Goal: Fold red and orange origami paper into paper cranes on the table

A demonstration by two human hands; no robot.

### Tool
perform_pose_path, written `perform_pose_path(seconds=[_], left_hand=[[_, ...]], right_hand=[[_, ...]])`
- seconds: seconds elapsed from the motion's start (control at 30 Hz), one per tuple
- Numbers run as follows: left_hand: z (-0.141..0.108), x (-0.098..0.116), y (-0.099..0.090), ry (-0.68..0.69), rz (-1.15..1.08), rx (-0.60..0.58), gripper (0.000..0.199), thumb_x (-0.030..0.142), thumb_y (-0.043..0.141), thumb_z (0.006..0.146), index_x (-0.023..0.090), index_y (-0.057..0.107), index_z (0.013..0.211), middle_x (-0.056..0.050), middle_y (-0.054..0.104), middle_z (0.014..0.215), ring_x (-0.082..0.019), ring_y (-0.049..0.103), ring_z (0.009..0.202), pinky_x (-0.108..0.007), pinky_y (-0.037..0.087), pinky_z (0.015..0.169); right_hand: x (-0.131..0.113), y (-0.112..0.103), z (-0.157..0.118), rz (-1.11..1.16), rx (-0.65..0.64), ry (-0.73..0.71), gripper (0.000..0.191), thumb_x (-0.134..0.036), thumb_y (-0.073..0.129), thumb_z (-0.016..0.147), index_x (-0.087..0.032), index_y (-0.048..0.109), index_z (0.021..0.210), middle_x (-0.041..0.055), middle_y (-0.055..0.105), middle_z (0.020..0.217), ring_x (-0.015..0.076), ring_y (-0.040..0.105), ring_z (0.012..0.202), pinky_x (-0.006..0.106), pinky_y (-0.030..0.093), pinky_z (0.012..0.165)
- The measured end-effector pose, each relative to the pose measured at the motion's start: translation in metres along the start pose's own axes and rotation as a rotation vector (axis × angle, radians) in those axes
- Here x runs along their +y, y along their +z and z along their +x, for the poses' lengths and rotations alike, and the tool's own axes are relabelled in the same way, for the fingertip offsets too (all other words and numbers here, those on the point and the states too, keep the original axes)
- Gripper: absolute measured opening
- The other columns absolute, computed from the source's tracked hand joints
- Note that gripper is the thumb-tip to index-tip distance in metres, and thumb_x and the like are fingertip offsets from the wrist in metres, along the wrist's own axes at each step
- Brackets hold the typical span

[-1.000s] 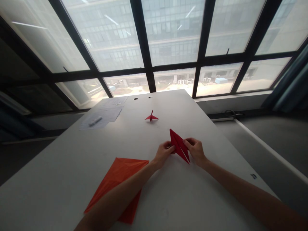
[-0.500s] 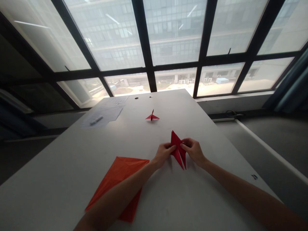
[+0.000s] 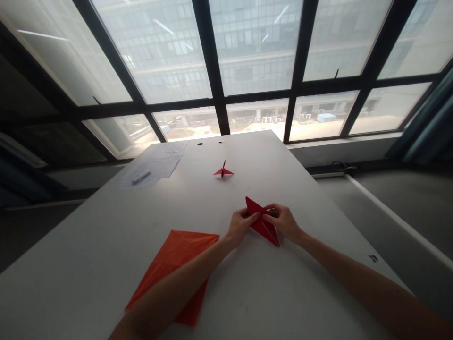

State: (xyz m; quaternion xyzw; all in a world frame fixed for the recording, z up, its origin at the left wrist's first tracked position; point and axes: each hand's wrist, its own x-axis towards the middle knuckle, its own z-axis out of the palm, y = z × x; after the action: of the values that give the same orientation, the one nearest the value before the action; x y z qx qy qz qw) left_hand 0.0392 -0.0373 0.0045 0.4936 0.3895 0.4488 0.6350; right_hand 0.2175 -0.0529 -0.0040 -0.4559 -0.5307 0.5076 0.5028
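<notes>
Between my two hands is a folded red paper (image 3: 264, 227), diamond-like, with one point toward the far left and a split end pointing near right. My left hand (image 3: 241, 226) pinches its left edge, thumb on top. On the opposite edge, my right hand (image 3: 284, 222) grips it with the thumb on the upper face and fingers behind. Farther back on the table stands a small red paper crane (image 3: 223, 172) with wings spread. Orange paper (image 3: 170, 255) lies at the near left, partly hidden under my left forearm.
The white table (image 3: 300, 293) reaches toward the windows. Printed sheets (image 3: 163, 163) lie at its far left with a pale, marker-like object (image 3: 140, 177) on them. A small dark item (image 3: 373, 259) is near the right edge.
The red paper has turned counterclockwise, its far point swinging left and its split end right. The gap between the two near points looks narrower. Both hands keep their hold.
</notes>
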Motion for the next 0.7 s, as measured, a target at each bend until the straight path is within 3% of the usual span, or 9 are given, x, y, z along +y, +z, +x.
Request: perform_pose_path(seconds=[0.07,0.13,0.23,0.3,0.5,0.7], left_hand=[[0.0,-0.001,-0.001,-0.015,-0.007,0.005,0.043,0.043,0.081,0.068,0.011,0.073,0.096,-0.011,0.074,0.095,-0.024,0.069,0.082,-0.034,0.054,0.075],[0.001,-0.002,-0.002,-0.032,-0.039,0.025,0.042,0.043,0.081,0.068,0.011,0.073,0.094,-0.011,0.074,0.093,-0.023,0.069,0.08,-0.034,0.055,0.074],[0.002,-0.004,-0.001,-0.019,-0.092,0.08,0.041,0.042,0.082,0.068,0.01,0.073,0.092,-0.011,0.074,0.089,-0.022,0.069,0.077,-0.034,0.055,0.073],[0.002,-0.004,0.0,-0.013,-0.113,0.087,0.042,0.041,0.083,0.066,0.01,0.073,0.093,-0.011,0.074,0.089,-0.023,0.069,0.077,-0.035,0.055,0.075],[0.0,-0.004,0.002,-0.03,-0.109,0.103,0.043,0.042,0.084,0.064,0.01,0.074,0.092,-0.012,0.074,0.093,-0.024,0.07,0.081,-0.037,0.056,0.08],[0.001,-0.005,-0.001,-0.046,-0.082,0.086,0.044,0.039,0.085,0.064,0.01,0.074,0.094,-0.012,0.074,0.094,-0.024,0.07,0.081,-0.038,0.058,0.079]], right_hand=[[-0.003,0.0,-0.001,-0.022,-0.011,-0.016,0.037,-0.044,0.075,0.072,-0.017,0.066,0.095,0.0058,0.074,0.08,0.0226,0.071,0.072,0.033,0.057,0.064],[-0.006,0.002,-0.003,-0.034,-0.03,0.001,0.04,-0.044,0.073,0.074,-0.017,0.063,0.103,0.0054,0.074,0.079,0.0224,0.071,0.07,0.032,0.057,0.06],[-0.01,0.007,-0.006,-0.032,-0.067,0.053,0.06,-0.04,0.077,0.07,-0.019,0.054,0.121,0.0045,0.075,0.082,0.0231,0.071,0.069,0.033,0.057,0.058],[-0.011,0.011,-0.007,-0.05,-0.056,0.046,0.068,-0.036,0.082,0.064,-0.02,0.053,0.123,0.0041,0.075,0.083,0.0239,0.071,0.071,0.033,0.058,0.06],[-0.006,0.009,-0.002,-0.08,-0.026,0.022,0.043,-0.035,0.074,0.071,-0.019,0.063,0.109,0.0052,0.075,0.086,0.0246,0.072,0.074,0.034,0.058,0.063],[-0.008,-0.004,0.003,-0.071,-0.127,0.069,0.049,-0.03,0.074,0.071,-0.02,0.063,0.117,0.006,0.076,0.089,0.0238,0.072,0.075,0.033,0.058,0.063]])
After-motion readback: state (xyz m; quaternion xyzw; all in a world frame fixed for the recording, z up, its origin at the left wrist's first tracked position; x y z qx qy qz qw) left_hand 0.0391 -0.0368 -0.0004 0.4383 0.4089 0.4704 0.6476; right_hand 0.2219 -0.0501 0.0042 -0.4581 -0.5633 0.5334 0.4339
